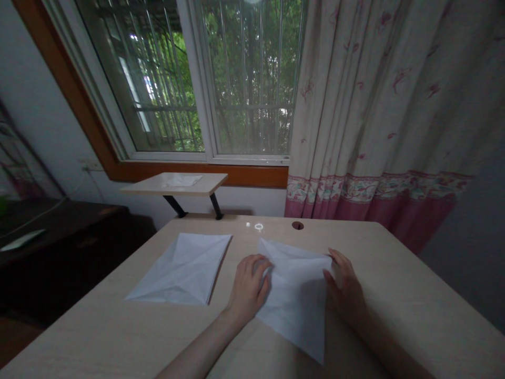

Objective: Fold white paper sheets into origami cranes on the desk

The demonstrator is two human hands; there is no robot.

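A thin white folded sheet, paper or fine cloth, lies on the table in front of me with one pointed corner towards me. At its left edge is my left hand, its fingers curled and closed on the border. My right hand has the upper right corner between thumb and fingers. Left of my hands rests a stack of similar white sheets, creased and lying flat; how many there are I cannot tell.
The pale wooden table has a round cable hole at its back edge, near a bright light reflection. A small raised shelf stands at the back left. Beyond are a barred window and a curtain. A dark cabinet is at left.
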